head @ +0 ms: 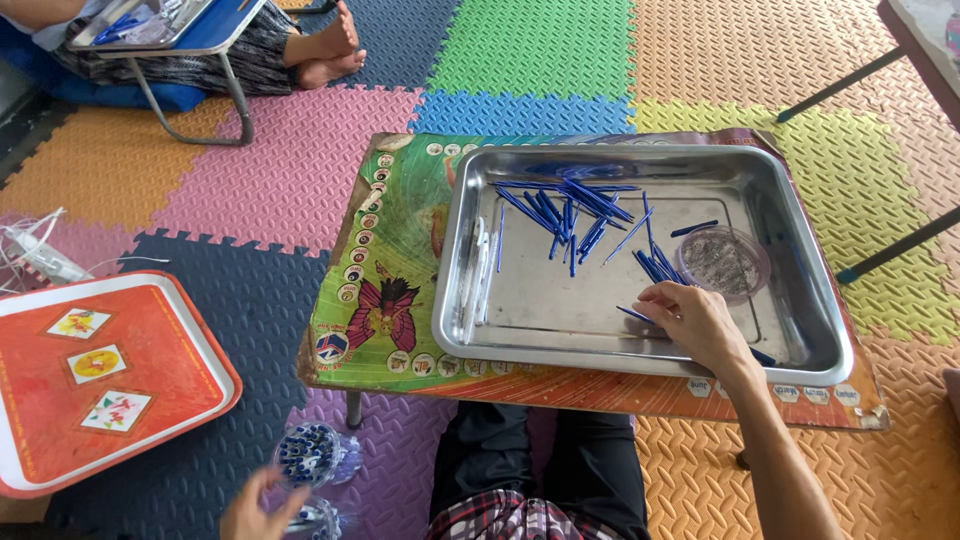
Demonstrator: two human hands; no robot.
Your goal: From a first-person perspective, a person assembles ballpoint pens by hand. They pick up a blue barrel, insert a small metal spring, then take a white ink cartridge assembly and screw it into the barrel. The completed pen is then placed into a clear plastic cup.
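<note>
Right hand [695,322]: laid palm-down inside the metal tray [800,300], near its front edge, fingers curled onto a few blue pen tubes [640,315] on the tray floor; whether one is pinched cannot be told.

Left hand [262,510]: held low at the bottom edge of the view, over the floor mat, fingers spread loosely, just beside a clear cup of blue pen parts [310,455]. No firm grip on the cup is seen. The two hands are well apart.

Loose blue pen tubes [575,215]: scattered in a heap across the back half of the tray. White thin tubes [478,270]: lined along the tray's left wall.

Small round clear dish [722,262]: set in the tray's right part, holding small grey bits.

Table [390,290]: low, covered by a green printed sheet, bearing the tray.

Orange tray [100,385]: lying on the foam mat [280,180], left of the table.

Another person's bare feet [330,50]: seen at the top, beside a second low table [215,30].
</note>
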